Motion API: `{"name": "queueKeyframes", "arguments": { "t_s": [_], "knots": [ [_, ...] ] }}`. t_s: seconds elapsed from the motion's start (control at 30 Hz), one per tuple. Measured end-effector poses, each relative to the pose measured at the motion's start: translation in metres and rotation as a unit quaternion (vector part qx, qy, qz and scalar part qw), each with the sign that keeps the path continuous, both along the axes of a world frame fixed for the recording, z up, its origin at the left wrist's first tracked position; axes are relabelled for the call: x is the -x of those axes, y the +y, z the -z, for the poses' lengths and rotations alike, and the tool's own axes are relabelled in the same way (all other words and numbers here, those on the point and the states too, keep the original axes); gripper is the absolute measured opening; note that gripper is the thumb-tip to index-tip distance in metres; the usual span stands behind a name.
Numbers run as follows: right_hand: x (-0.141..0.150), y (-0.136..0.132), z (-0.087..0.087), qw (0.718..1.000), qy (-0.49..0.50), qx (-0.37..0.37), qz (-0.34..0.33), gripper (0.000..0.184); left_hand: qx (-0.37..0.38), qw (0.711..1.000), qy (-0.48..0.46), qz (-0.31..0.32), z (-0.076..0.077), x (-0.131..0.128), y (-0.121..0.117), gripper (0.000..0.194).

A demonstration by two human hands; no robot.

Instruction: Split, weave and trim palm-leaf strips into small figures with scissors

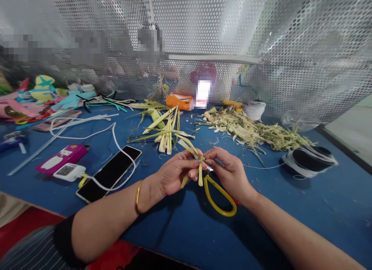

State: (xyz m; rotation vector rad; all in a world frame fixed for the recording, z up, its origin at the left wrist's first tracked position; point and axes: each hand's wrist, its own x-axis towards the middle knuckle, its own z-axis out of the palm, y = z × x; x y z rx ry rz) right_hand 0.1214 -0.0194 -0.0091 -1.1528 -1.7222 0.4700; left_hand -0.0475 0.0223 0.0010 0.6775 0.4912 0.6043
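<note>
My left hand [176, 173] and my right hand [229, 173] meet over the blue table [305, 208], both pinching a small bundle of yellow-green leaf strips [200, 173]. The strips cross at a knot-like point between my fingertips, with short ends hanging down and longer ends pointing up left. A pair of yellow-handled scissors [219, 196] hangs under my right hand, one loop below the palm; its blades are hidden by my fingers. A gold bangle [138, 196] circles my left wrist.
A pile of leaf strips [165, 126] lies ahead, with shredded leaf scraps [255, 132] to its right. A phone [109, 173] with a white cable, a pink device [62, 157], an orange box [180, 101] and a thread spool [309, 159] lie around. A perforated screen [290, 49] stands behind.
</note>
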Motion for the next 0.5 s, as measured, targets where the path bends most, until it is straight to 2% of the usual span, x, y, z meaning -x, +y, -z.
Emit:
{"name": "queueKeyframes", "arguments": {
  "t_s": [0.07, 0.2, 0.4, 0.5],
  "knots": [
    [0.0021, -0.0012, 0.0003, 1.0, -0.007, -0.001, 0.015, 0.016, 0.004, 1.0, -0.001, -0.004, 0.0003, -0.0001, 0.0002, 0.019],
    [0.0021, -0.0011, 0.0008, 1.0, -0.016, -0.014, -0.002, 0.015, 0.006, 0.999, -0.001, 0.036, 0.0008, 0.0026, 0.0011, 0.02],
    [-0.0032, -0.0014, -0.001, 0.998, 0.024, 0.028, -0.045, 0.01, 0.004, 0.999, 0.0, 0.049, -0.0018, 0.0051, 0.0047, 0.025],
    [-0.0023, -0.0027, -0.0003, 0.996, 0.058, 0.055, -0.045, 0.01, 0.003, 0.999, 0.007, 0.054, -0.0019, 0.0045, 0.0042, 0.023]
  ]
}}
